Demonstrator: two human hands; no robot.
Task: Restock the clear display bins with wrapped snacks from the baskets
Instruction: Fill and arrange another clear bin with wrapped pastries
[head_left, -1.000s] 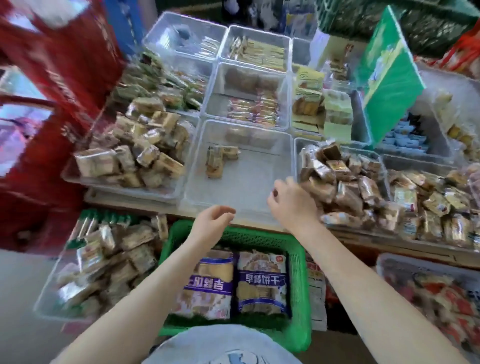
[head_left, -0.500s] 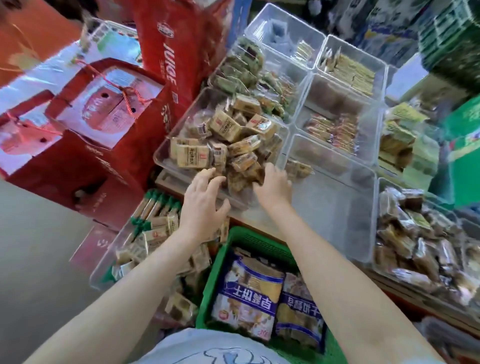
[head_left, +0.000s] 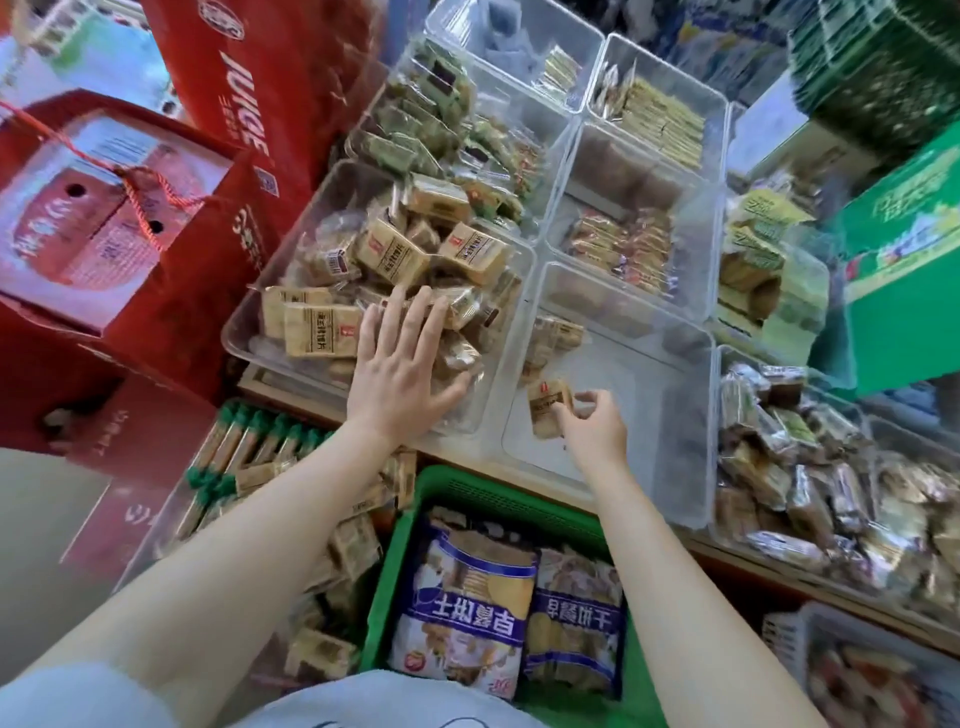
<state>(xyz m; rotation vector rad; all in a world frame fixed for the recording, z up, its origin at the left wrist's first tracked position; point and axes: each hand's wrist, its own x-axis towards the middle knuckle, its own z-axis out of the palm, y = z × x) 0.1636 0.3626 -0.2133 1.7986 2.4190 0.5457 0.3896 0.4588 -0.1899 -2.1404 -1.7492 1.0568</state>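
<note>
Left hand (head_left: 397, 374) spreading flat on heaped tan snack packets (head_left: 395, 260); right hand (head_left: 592, 431) pinching one tan snack packet (head_left: 545, 405) over near-empty bin's front edge (head_left: 545, 467).

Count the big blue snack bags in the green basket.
2. One blue bag lies at the left of the green basket, the other blue bag beside it at the right. More may lie hidden underneath.

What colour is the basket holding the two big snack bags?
Green basket, clearest in the head view.
</note>
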